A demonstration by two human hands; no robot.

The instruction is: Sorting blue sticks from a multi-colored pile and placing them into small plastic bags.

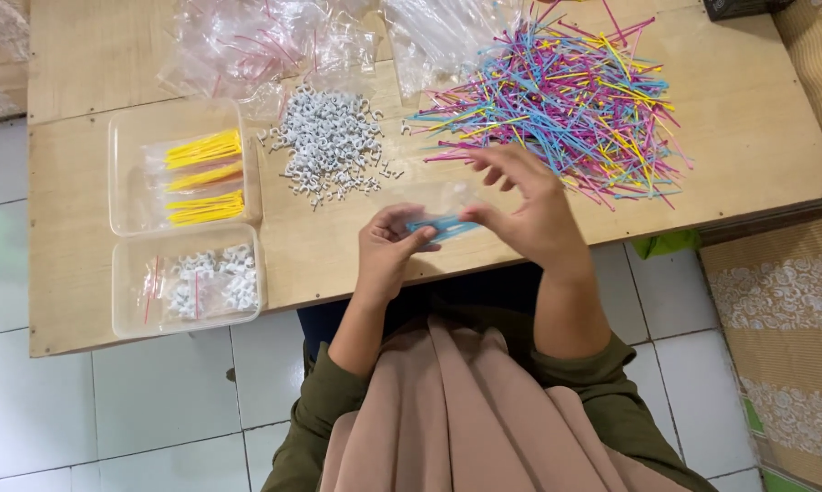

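Though blurred, blue ties [440, 225] inside bag [443, 199]

The small clear bag [443, 205] between the hands is see-through and hard to make out. The blue ties [440, 226] in it are partly hidden by the left hand's [388, 248] thumb and the right hand's [529, 210] fingers. At the top of the frame, the empty plastic bags [265, 41] are cut off by the edge. A dark box [744, 7] in the upper right corner shows only a sliver. The counter's [83, 64] far side runs out of the picture. The white clips [331, 146] are too small to tell apart.
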